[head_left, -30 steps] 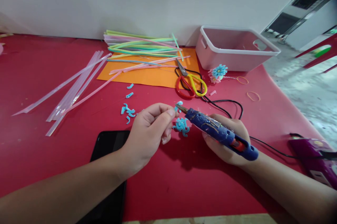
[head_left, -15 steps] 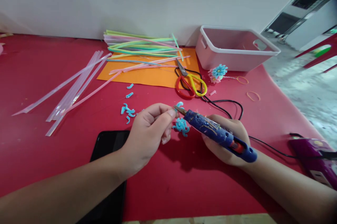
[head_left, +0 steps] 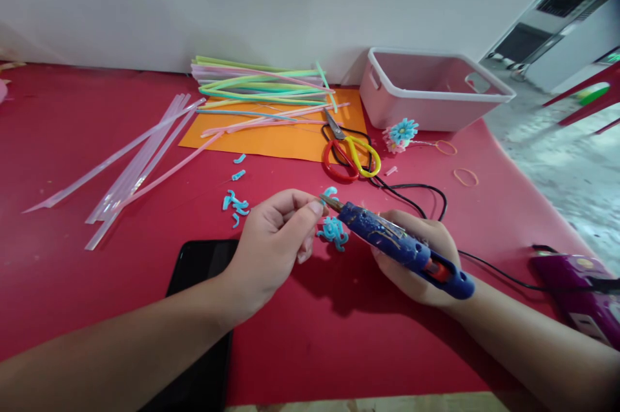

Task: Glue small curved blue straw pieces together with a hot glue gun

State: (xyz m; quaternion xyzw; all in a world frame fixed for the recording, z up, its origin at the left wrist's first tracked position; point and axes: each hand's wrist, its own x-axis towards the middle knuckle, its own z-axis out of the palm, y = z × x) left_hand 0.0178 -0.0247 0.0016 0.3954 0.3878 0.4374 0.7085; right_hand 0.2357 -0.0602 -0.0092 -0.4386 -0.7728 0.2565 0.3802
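Observation:
My right hand (head_left: 426, 250) is closed round a blue hot glue gun (head_left: 387, 237), whose metal nozzle points up and left. At the nozzle's tip, my left hand (head_left: 276, 237) pinches with thumb and forefinger; a small bit of blue shows by the fingertips, too little to name. Just beyond the nozzle lies a curled blue piece (head_left: 330, 192). Below it, a heap of curled blue pieces (head_left: 333, 231) rests on the red table. More short blue pieces (head_left: 235, 204) are scattered to the left of my left hand.
Scissors (head_left: 351, 150) and straws (head_left: 261, 86) lie on an orange sheet (head_left: 285, 144). Clear pinkish straws (head_left: 145, 170) are at left. A pink bin (head_left: 426, 105) stands behind a blue flower (head_left: 403, 132). A black phone (head_left: 203, 360) lies under my left arm; a purple box (head_left: 576, 289) is at right.

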